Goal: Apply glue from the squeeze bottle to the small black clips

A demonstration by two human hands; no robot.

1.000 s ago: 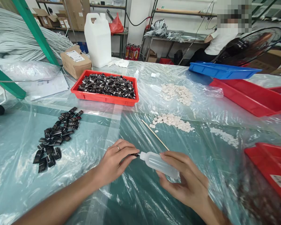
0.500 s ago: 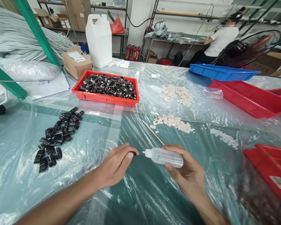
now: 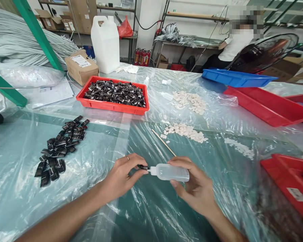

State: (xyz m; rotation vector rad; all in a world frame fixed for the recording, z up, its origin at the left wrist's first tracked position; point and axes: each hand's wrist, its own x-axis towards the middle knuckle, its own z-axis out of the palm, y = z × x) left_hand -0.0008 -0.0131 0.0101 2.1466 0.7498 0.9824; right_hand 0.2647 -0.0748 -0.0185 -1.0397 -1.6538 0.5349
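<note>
My left hand (image 3: 123,176) pinches a small black part (image 3: 142,167) between thumb and fingers, low over the plastic-covered table (image 3: 146,215). My right hand (image 3: 195,190) grips a small clear squeeze bottle (image 3: 170,172) lying sideways, its nozzle tip touching the black part. A thin wooden stick (image 3: 163,142) lies just beyond the hands. A loose pile of black parts (image 3: 60,144) lies to the left, and a small heap of white pieces (image 3: 185,131) lies beyond the stick.
A red tray (image 3: 111,105) full of black parts stands behind, with a white jerrycan (image 3: 105,42) and a cardboard box (image 3: 81,66) further back. More white pieces (image 3: 189,100), blue (image 3: 237,78) and red trays (image 3: 267,105) lie right. A seated person (image 3: 236,43) works far back.
My right hand has brought the bottle left and leveled it, so its nozzle again meets the black part in my left hand after a brief gap half a second ago.
</note>
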